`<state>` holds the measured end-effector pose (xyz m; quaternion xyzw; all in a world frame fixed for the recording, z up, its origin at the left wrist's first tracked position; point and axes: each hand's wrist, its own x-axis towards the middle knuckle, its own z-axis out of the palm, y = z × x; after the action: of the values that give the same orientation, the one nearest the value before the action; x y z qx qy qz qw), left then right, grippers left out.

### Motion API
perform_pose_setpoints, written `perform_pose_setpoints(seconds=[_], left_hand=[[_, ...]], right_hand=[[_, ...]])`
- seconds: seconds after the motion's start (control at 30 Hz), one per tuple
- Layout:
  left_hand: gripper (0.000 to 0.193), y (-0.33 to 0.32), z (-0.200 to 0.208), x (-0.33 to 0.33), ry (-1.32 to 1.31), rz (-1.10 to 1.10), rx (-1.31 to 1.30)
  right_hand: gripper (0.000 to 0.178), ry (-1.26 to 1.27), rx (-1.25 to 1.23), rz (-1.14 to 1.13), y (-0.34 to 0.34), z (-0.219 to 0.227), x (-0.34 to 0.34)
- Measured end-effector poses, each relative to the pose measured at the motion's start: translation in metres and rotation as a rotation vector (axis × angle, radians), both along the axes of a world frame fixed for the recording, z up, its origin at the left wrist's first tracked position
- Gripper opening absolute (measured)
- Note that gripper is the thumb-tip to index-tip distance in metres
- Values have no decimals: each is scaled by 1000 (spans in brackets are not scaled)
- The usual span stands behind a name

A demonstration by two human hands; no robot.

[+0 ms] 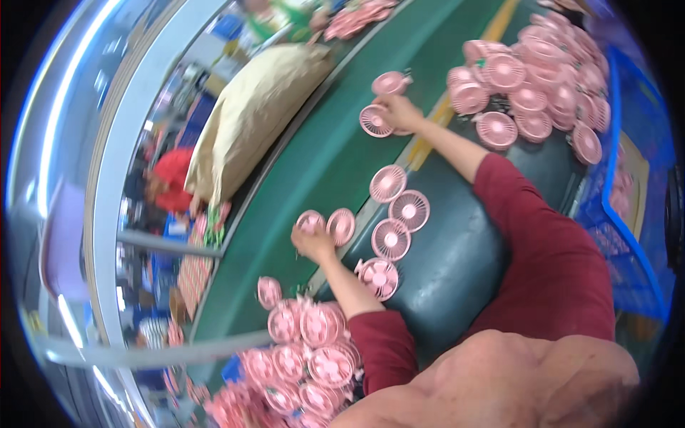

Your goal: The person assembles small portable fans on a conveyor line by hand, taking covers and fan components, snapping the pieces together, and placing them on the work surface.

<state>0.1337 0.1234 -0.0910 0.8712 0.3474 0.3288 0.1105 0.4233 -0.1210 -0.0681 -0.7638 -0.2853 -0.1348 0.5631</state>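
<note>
My left hand (314, 245) is closed at the edge of a pink fan head (310, 219) over the green conveyor belt. Right beside it is another round pink fan head (341, 227), near the belt's metal edge. Farther off, my right hand (402, 114) grips a pink fan head (375, 121) with a slatted round grille. A second fan head (389, 83) lies just beyond those fingers, and part of one more shows under the palm. Between my arms, several fan heads (391, 240) lie in a loose row on the dark green worktop; one shows its blades.
A large heap of pink fan heads (546, 64) lies at the far right, beside a blue crate (615, 214). Another pile (314, 357) sits near my left forearm. The green belt (278, 189) runs diagonally past a beige sack (260, 107). Co-workers, one in red (171, 178), are beyond it.
</note>
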Motion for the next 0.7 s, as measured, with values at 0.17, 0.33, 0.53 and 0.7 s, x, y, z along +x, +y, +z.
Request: perform_pose_setpoints(seconds=[0.17, 0.33, 0.53, 0.7], left_hand=[[56, -43, -5, 31, -100, -181, -269], [39, -50, -3, 44, -141, -489, -570], [27, -59, -3, 36, -180, -554, -536], [19, -60, 3, 30, -62, -468, 29]], right_hand=[[25, 80, -263, -307, -46, -30, 9], [26, 22, -198, 102, -33, -17, -9], [21, -150, -168, -195, -31, -7, -5], [32, 9, -495, -51, -23, -12, -4]])
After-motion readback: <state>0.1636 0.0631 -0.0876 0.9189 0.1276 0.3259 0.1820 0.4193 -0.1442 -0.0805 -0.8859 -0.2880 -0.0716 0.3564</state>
